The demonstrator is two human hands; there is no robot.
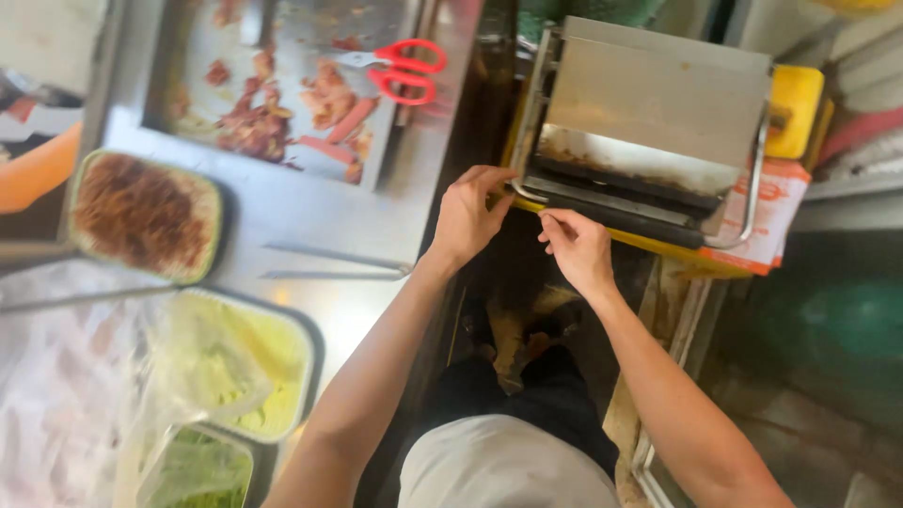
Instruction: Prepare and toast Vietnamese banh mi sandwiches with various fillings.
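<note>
My left hand (467, 214) curled, fingertips on the front edge of the press grill (649, 141) | my right hand (576, 246) pinching at that same edge, what it grips too small to tell | grill lid shut, on yellow stand | red scissors (403, 70) on griddle (282, 85) left | tray of browned meat (143, 214) beyond.

left hand (467, 214) fingertips hidden behind press (649, 132) edge | green tub (198, 468) cropped

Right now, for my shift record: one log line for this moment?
left hand: on press grill front edge | right hand: beside it, fingers pinched | grill lid: raised
</note>
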